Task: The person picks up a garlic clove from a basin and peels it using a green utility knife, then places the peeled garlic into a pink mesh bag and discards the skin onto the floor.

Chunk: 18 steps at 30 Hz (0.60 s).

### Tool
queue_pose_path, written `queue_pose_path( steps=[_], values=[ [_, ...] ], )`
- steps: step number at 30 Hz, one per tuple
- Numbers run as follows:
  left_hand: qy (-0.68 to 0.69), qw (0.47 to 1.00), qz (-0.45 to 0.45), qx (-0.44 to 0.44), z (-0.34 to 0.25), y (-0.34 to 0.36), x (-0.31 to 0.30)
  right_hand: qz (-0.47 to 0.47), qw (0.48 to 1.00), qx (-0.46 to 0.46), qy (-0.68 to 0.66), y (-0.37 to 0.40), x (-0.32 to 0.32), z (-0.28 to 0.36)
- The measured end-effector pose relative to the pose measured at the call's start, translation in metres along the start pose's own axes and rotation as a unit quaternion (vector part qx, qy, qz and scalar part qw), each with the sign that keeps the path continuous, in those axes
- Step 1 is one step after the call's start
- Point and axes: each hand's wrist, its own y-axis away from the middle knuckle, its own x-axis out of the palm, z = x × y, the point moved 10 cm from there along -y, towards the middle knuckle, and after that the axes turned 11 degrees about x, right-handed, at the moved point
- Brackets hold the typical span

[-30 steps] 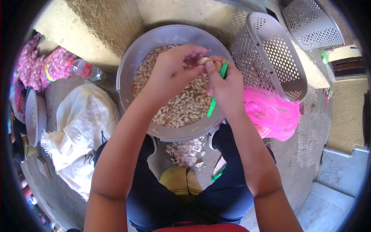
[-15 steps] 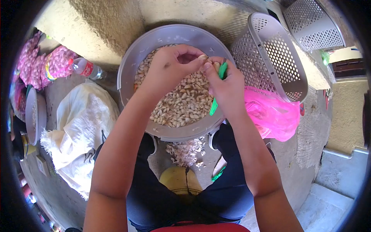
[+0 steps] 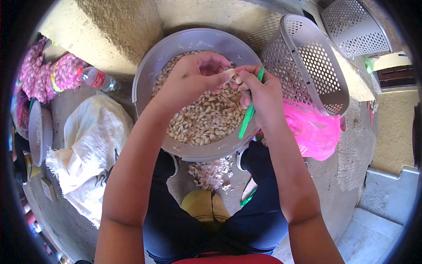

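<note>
While we peel above the basin (image 3: 143, 77), clove (image 3: 230, 72): pinched tight in left hand (image 3: 193, 81) fingertips.
Right hand (image 3: 263, 94): fingers closed around green knife (image 3: 247, 119) (blade hidden).
Knife: we should lift skin shallowly, thumb steadying.

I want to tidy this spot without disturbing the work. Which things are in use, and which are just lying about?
In use: left hand, pinching a garlic clove; right hand, gripping the green-handled knife; grey bowl of cloves; pile of skins on the floor.
Lying about: mesh basket, pink bag, white sack, plastic bottle.
</note>
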Motion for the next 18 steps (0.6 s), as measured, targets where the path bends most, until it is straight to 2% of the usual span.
queue_pose_path(
  steps=[2, 5, 8, 11, 14, 18],
  values=[
    [-0.063, 0.997, -0.005, 0.036, -0.003, -0.001, -0.004, 0.015, 0.999, 0.027, -0.006, -0.001, 0.002, -0.006],
    [-0.222, 0.963, 0.033, 0.148, -0.036, 0.003, 0.004, 0.030, 0.995, 0.096, -0.009, 0.002, 0.007, -0.015],
    [-0.274, 0.941, 0.052, 0.193, -0.044, 0.004, 0.011, 0.053, 0.989, 0.138, -0.027, 0.004, 0.012, -0.022],
    [-0.256, 0.944, 0.002, 0.206, -0.048, 0.006, 0.005, 0.097, 0.982, 0.146, -0.072, 0.004, 0.016, -0.024],
    [-0.242, 0.950, 0.017, 0.198, -0.047, 0.006, 0.004, 0.117, 0.978, 0.139, -0.105, 0.004, 0.019, -0.021],
    [-0.197, 0.968, -0.021, 0.152, -0.035, 0.005, -0.004, 0.151, 0.969, 0.123, -0.153, 0.004, 0.023, -0.016]
  ],
)
